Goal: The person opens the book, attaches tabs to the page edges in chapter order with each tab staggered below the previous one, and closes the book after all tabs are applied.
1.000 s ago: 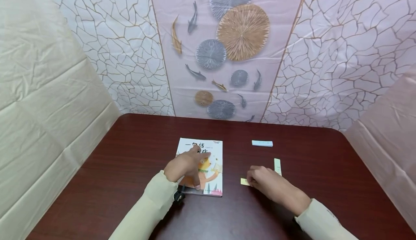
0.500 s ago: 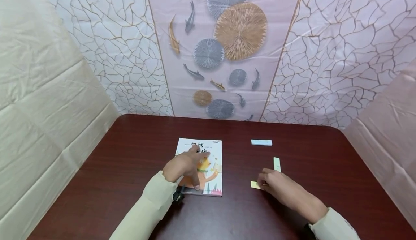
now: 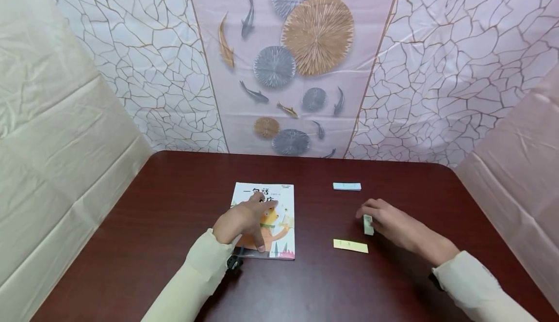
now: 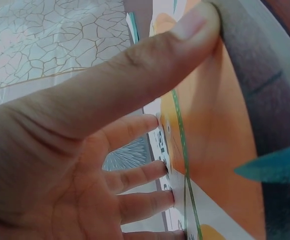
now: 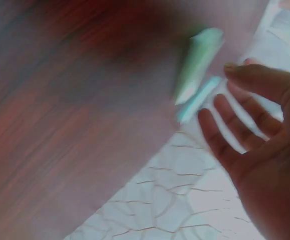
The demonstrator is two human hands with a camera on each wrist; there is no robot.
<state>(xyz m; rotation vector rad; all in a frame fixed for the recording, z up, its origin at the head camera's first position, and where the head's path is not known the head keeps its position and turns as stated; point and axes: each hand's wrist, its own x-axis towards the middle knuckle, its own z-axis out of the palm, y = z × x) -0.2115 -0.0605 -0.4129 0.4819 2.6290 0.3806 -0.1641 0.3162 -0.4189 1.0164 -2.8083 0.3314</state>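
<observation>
A picture book (image 3: 283, 195) with a white cover and an orange animal lies on the table. My left hand (image 3: 242, 219) rests on it with fingers and thumb spread; the left wrist view shows the fingertips (image 4: 157, 167) right at the cover. A narrow green pad of paper strips (image 3: 368, 225) lies to the book's right. My right hand (image 3: 397, 225) hovers at this pad, and in the right wrist view its loosely bent fingers show a gap to the green pad (image 5: 200, 65). A yellow paper strip (image 3: 351, 246) lies just nearer the front.
A pale blue pad of paper strips (image 3: 347, 186) lies farther back on the dark red-brown table (image 3: 174, 186). Patterned cloth (image 3: 279, 99) hangs behind the table's back edge, and plain pale cloth (image 3: 57, 133) borders the left side.
My right hand slid the yellow strip to the right, let it go, and moved up and right to the green pad. The left hand has stayed on the book. The head view shifted slightly.
</observation>
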